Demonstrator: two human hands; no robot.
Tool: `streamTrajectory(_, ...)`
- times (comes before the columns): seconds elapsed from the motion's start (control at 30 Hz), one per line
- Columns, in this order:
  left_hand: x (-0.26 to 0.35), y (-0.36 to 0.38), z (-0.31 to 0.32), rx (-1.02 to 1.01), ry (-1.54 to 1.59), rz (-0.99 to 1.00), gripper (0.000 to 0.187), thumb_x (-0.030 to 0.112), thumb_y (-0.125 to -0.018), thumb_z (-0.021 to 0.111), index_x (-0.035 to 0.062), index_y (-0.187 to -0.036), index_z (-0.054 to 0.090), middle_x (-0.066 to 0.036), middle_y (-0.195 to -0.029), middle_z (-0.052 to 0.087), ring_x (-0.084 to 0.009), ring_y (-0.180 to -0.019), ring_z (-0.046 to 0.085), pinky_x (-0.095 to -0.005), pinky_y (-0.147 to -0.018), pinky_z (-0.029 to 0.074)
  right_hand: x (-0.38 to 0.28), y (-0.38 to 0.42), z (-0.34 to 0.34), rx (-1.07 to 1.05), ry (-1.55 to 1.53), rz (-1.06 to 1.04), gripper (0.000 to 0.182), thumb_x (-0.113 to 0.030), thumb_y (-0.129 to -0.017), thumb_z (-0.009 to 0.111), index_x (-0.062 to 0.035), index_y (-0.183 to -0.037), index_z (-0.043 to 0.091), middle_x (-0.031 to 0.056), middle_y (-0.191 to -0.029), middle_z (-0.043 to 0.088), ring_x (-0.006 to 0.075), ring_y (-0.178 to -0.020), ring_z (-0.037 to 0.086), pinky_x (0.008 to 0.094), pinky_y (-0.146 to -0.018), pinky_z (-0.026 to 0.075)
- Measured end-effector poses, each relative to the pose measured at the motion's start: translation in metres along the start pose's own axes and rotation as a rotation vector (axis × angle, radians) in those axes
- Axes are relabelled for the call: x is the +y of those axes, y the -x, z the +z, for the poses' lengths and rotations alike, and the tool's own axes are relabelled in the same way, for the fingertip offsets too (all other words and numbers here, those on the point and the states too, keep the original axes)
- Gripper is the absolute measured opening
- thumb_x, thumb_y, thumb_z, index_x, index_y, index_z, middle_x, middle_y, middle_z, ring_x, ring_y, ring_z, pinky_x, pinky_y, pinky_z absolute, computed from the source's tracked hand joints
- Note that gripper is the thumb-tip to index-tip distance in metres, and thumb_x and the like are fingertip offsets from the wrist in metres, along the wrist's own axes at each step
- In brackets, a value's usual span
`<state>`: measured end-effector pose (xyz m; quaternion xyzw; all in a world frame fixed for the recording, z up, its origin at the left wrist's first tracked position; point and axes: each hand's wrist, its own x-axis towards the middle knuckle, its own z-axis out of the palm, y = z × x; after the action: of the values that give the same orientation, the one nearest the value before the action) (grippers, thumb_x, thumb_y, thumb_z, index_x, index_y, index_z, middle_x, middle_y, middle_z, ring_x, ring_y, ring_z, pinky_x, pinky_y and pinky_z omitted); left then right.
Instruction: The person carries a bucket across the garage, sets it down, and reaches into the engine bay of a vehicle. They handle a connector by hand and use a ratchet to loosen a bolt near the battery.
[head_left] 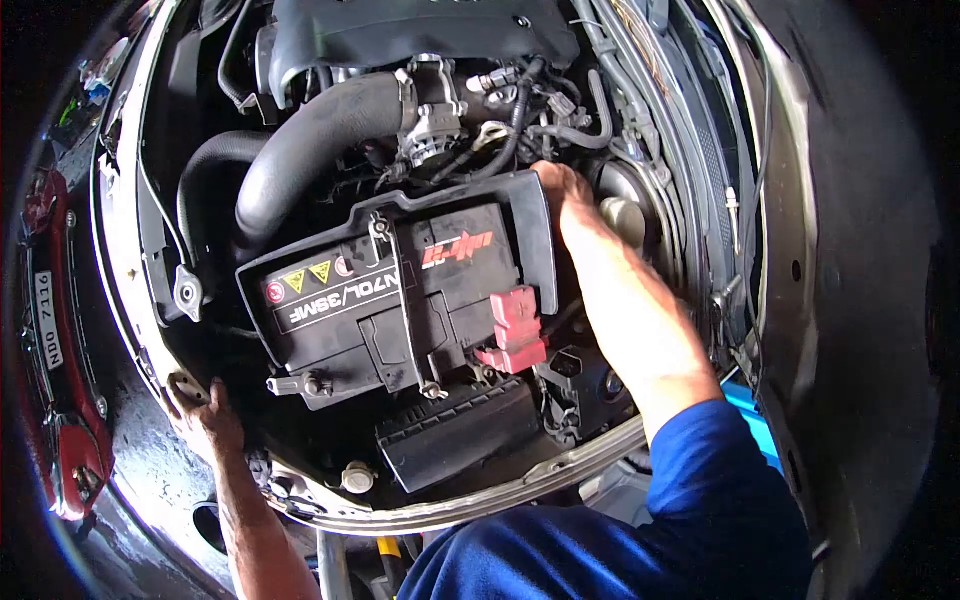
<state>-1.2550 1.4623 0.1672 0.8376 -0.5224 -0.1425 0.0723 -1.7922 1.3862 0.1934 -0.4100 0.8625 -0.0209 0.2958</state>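
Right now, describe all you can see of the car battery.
The car battery is a black, boxy, plastic-looking unit, set askew in the view. Its label reads N70L/3SMF upside down, near yellow warning triangles; red lettering marks the far right. A metal hold-down bar crosses its top. A black surround rims its far side. A red terminal cover sits at the right edge, a metal clamp near left.
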Motion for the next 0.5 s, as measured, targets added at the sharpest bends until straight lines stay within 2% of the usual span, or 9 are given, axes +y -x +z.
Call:
streamTrajectory(0.03, -0.006, -0.003, 0.007, -0.008, -0.007, 0.004, 0.074, 0.035, -0.075, 0.065, 0.0079, -0.136, 0.035, -0.018, -0.142, 0.029, -0.0342, -0.127, 0.034, -0.0411, -0.101, 0.033, -0.019, 0.015, -0.014, 0.034, 0.361, -0.072, 0.034, -0.038, -0.074, 0.058, -0.0083, -0.087, 0.069, 0.0171, -0.093, 0.066, 0.0333, -0.092, 0.064, 0.0397, -0.077, 0.051)
streamTrajectory(0.1, -0.019, -0.006, 0.018, 0.185, -0.079, 0.088, 0.067, 0.025, -0.071, 0.066, 0.0076, -0.130, 0.040, -0.019, -0.134, 0.037, -0.0364, -0.119, 0.042, -0.0419, -0.099, 0.038, -0.015, 0.012, -0.014, -0.010, 0.363, -0.022, 0.035, -0.039, -0.075, 0.057, -0.0088, -0.089, 0.069, 0.0172, -0.096, 0.066, 0.0326, -0.094, 0.063, 0.0390, -0.079, 0.050)
streamTrajectory(0.17, -0.054, -0.018, 0.032, 0.168, -0.560, 0.355, 0.074, 0.025, -0.070, 0.064, 0.0068, -0.136, 0.035, -0.022, -0.141, 0.028, -0.0373, -0.123, 0.038, -0.0412, -0.101, 0.036, -0.034, 0.026, -0.027, -0.047, 0.334, 0.056, 0.037, -0.040, -0.075, 0.057, -0.0102, -0.093, 0.069, 0.0167, -0.102, 0.065, 0.0310, -0.097, 0.063, 0.0376, -0.081, 0.049)
streamTrajectory(0.23, -0.079, -0.026, 0.038, 0.221, -0.946, 0.628, 0.077, 0.026, -0.070, 0.064, 0.0064, -0.138, 0.033, -0.023, -0.143, 0.024, -0.0373, -0.124, 0.037, -0.0409, -0.102, 0.035, -0.025, 0.008, -0.025, -0.081, 0.291, 0.065, 0.039, -0.041, -0.074, 0.059, -0.0095, -0.093, 0.069, 0.0155, -0.104, 0.065, 0.0329, -0.099, 0.062, 0.0382, -0.083, 0.048)
streamTrajectory(0.27, -0.085, -0.024, 0.040, 0.190, -0.808, 0.527, 0.078, 0.027, -0.070, 0.065, 0.0059, -0.138, 0.032, -0.023, -0.143, 0.024, -0.0374, -0.125, 0.036, -0.0406, -0.102, 0.034, -0.021, 0.003, -0.023, -0.060, 0.284, 0.062, 0.039, -0.042, -0.073, 0.060, -0.0092, -0.093, 0.069, 0.0150, -0.104, 0.065, 0.0335, -0.099, 0.061, 0.0382, -0.085, 0.048)
streamTrajectory(0.4, -0.022, -0.007, 0.016, 0.080, -0.246, 0.123, 0.083, 0.030, -0.071, 0.066, 0.0038, -0.140, 0.028, -0.026, -0.143, 0.023, -0.0378, -0.127, 0.033, -0.0395, -0.104, 0.031, -0.020, -0.005, -0.020, -0.081, 0.334, 0.123, 0.044, -0.043, -0.075, 0.059, -0.0071, -0.099, 0.068, 0.0158, -0.111, 0.062, 0.0328, -0.107, 0.058, 0.0378, -0.090, 0.046)
streamTrajectory(0.43, -0.023, -0.007, 0.017, 0.064, -0.182, 0.073, 0.083, 0.031, -0.071, 0.066, 0.0036, -0.140, 0.028, -0.026, -0.143, 0.023, -0.0378, -0.127, 0.032, -0.0394, -0.104, 0.031, -0.032, 0.015, -0.023, 0.025, 0.353, 0.099, 0.045, -0.043, -0.076, 0.058, -0.0074, -0.101, 0.067, 0.0154, -0.113, 0.061, 0.0328, -0.108, 0.057, 0.0378, -0.091, 0.045)
streamTrajectory(0.47, -0.025, -0.007, 0.017, 0.051, -0.118, 0.023, 0.084, 0.031, -0.071, 0.066, 0.0033, -0.140, 0.027, -0.026, -0.143, 0.023, -0.0379, -0.127, 0.032, -0.0392, -0.104, 0.030, -0.040, 0.025, -0.033, -0.060, 0.331, 0.098, 0.045, -0.043, -0.075, 0.059, -0.0079, -0.102, 0.067, 0.0152, -0.114, 0.061, 0.0327, -0.110, 0.056, 0.0374, -0.092, 0.044)
streamTrajectory(0.5, -0.036, -0.014, 0.025, 0.043, -0.150, 0.067, 0.079, 0.030, -0.072, 0.066, 0.0049, -0.138, 0.032, -0.026, -0.143, 0.023, -0.0381, -0.127, 0.031, -0.0395, -0.104, 0.030, -0.028, 0.011, -0.026, -0.061, 0.330, 0.105, 0.044, -0.042, -0.074, 0.059, -0.0084, -0.102, 0.067, 0.0151, -0.114, 0.061, 0.0317, -0.109, 0.057, 0.0368, -0.092, 0.044)
